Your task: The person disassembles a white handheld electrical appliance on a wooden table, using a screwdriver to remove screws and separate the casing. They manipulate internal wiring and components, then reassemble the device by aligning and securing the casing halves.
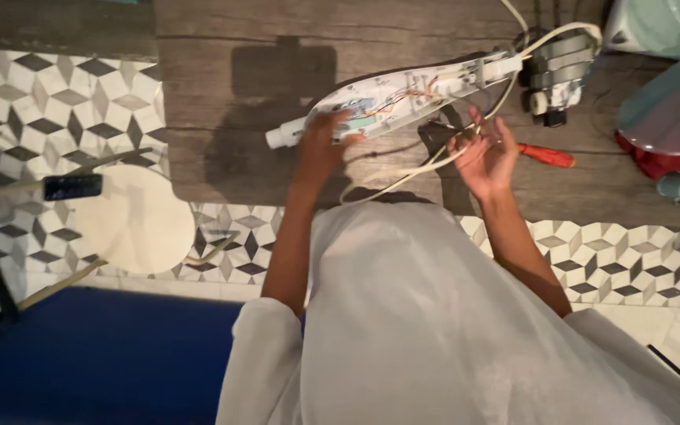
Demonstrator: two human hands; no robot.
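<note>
— Panel [403, 98], white and long with wires showing: how does it lie?
— On the wooden surface [222, 86], slanting from lower left up to the right. My left hand [320, 145] presses flat on its near end.
— Your right hand [485, 153]?
— Open, palm up, below its far end, white cable [403, 177] across my fingers.
</note>
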